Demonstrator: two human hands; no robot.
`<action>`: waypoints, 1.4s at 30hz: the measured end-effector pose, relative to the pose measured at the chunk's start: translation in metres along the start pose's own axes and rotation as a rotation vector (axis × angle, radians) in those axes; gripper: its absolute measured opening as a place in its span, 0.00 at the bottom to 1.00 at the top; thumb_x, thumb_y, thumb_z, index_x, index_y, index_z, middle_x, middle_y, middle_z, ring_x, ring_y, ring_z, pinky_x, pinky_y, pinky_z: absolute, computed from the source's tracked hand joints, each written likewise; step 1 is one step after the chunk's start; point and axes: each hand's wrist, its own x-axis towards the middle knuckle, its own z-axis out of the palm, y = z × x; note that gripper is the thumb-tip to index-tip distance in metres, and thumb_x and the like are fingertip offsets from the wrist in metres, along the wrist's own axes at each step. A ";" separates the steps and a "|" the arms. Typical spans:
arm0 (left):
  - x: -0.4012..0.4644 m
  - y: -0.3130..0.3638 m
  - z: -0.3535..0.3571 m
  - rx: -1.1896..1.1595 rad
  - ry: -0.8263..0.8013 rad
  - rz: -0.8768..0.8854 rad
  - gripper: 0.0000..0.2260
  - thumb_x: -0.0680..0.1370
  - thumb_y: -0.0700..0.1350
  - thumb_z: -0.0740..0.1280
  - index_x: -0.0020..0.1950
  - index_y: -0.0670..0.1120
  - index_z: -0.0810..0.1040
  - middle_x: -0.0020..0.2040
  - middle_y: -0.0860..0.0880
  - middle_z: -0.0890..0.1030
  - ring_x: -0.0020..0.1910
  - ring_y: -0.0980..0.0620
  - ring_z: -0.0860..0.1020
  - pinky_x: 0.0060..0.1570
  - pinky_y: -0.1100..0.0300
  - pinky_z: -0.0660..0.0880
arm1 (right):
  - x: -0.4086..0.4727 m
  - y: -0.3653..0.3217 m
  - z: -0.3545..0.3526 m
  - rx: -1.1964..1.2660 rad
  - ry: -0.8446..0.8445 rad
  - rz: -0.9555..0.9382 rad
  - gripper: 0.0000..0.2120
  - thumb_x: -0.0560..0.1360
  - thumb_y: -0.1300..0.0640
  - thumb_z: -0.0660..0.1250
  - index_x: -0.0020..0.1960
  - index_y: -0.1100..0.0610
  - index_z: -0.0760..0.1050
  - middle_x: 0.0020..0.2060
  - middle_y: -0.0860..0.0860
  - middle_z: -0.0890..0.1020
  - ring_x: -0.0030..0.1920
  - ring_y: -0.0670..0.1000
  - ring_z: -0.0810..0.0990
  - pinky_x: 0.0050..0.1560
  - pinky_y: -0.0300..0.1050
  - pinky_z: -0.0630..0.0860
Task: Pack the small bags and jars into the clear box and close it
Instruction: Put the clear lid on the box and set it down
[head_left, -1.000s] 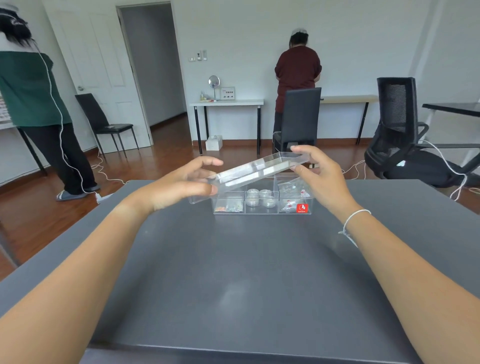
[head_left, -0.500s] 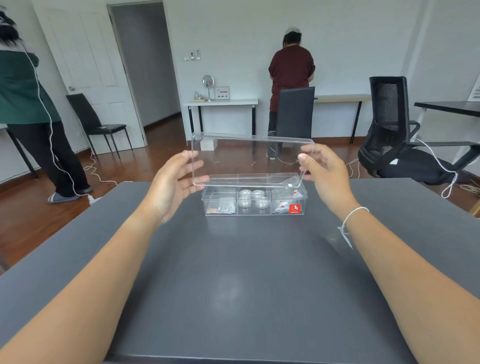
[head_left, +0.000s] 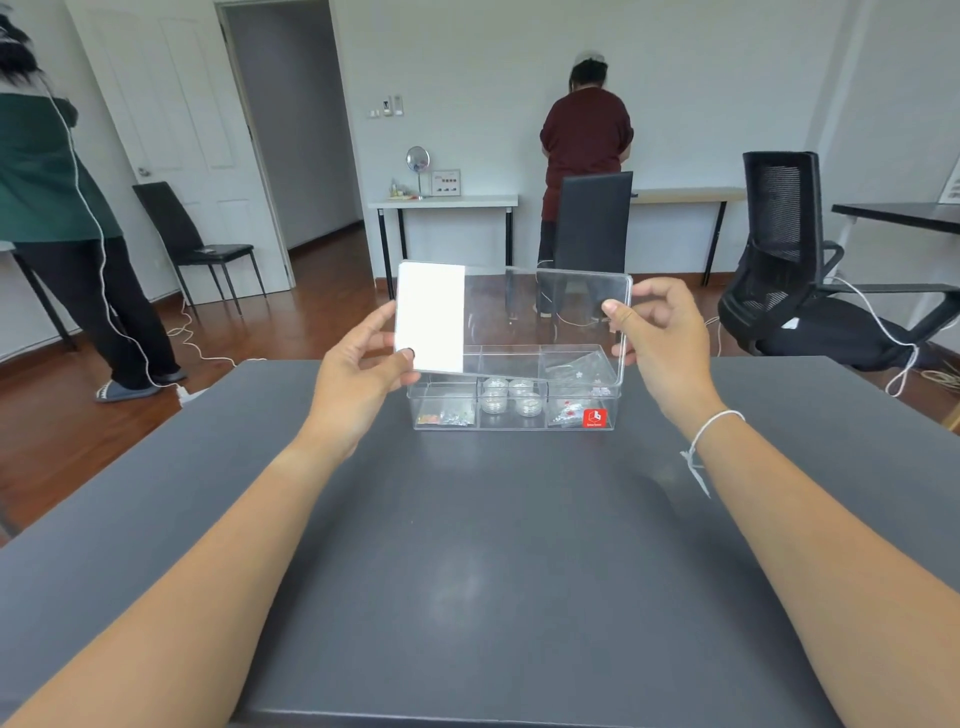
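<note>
We see the left hand w/ fingers clamped on the left edge of the clear lid, held upright above the clear box at the far-centre of the bench. Small bags sit in the left compartment, jars in the middle. Right hand fingers pinch the lid's right edge.
</note>
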 end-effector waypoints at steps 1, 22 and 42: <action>0.000 0.000 0.000 -0.012 0.007 0.009 0.23 0.73 0.33 0.66 0.63 0.55 0.72 0.51 0.43 0.78 0.45 0.52 0.79 0.44 0.64 0.79 | 0.000 -0.001 0.000 0.005 0.004 -0.007 0.11 0.69 0.54 0.70 0.41 0.46 0.68 0.32 0.48 0.80 0.21 0.42 0.75 0.25 0.33 0.73; 0.000 -0.016 -0.004 0.324 -0.085 -0.025 0.29 0.71 0.44 0.70 0.70 0.49 0.64 0.54 0.54 0.73 0.44 0.57 0.73 0.43 0.74 0.69 | 0.004 0.015 -0.011 -0.190 -0.434 0.182 0.30 0.74 0.54 0.63 0.73 0.53 0.56 0.57 0.48 0.72 0.57 0.48 0.70 0.59 0.45 0.63; -0.002 -0.034 -0.001 0.233 -0.177 -0.163 0.15 0.76 0.48 0.65 0.57 0.67 0.72 0.44 0.74 0.78 0.45 0.74 0.76 0.55 0.62 0.72 | -0.009 0.039 -0.012 -0.369 -0.530 0.192 0.37 0.70 0.36 0.61 0.73 0.44 0.49 0.75 0.44 0.54 0.74 0.48 0.53 0.71 0.50 0.53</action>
